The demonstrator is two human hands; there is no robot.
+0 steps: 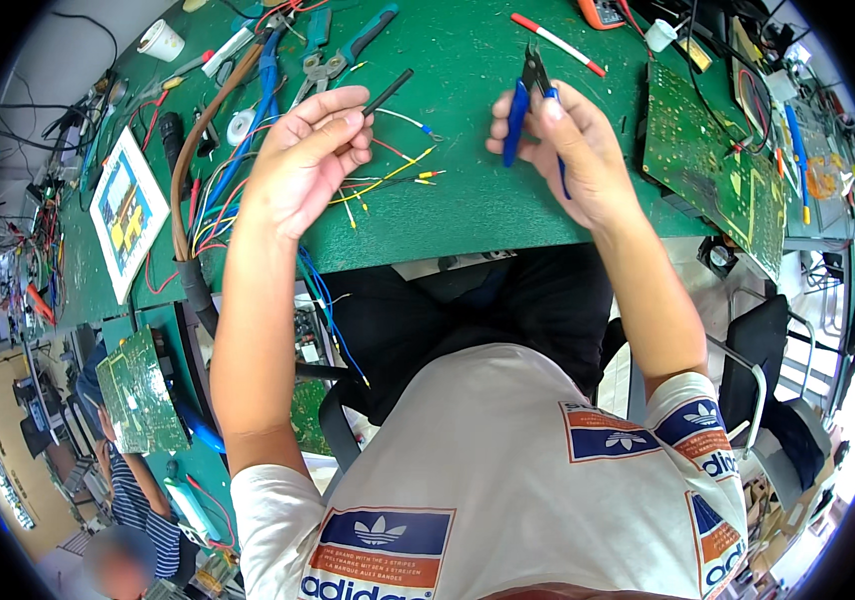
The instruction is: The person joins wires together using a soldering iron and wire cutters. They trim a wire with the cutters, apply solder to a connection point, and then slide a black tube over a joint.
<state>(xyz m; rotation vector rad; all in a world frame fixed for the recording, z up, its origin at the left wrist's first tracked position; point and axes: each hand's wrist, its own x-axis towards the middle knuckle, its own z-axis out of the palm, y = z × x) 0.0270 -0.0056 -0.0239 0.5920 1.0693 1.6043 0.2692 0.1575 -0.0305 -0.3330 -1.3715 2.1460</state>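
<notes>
Between the thumb and fingers of my left hand (313,150) is a short black tube (389,92), pointing up and to the right. My right hand (583,150) is closed around blue-handled wire cutters (515,125), their dark jaws pointing away from me. Both hands are above the green tabletop (448,215), apart from each other. Just beside my left hand lie loose wires with bare or coloured ends, among them a yellow wire (388,180). They fan out from a thick cable with a brown sheath (210,130) on the left.
Pliers with teal handles (323,75) lie at the far left, near a white cup (161,40). A red-and-white pen (558,44) lies far right of centre. Large green circuit board (718,165) at the right edge. A white-framed picture (130,212) lies left; another person (148,490) is lower left.
</notes>
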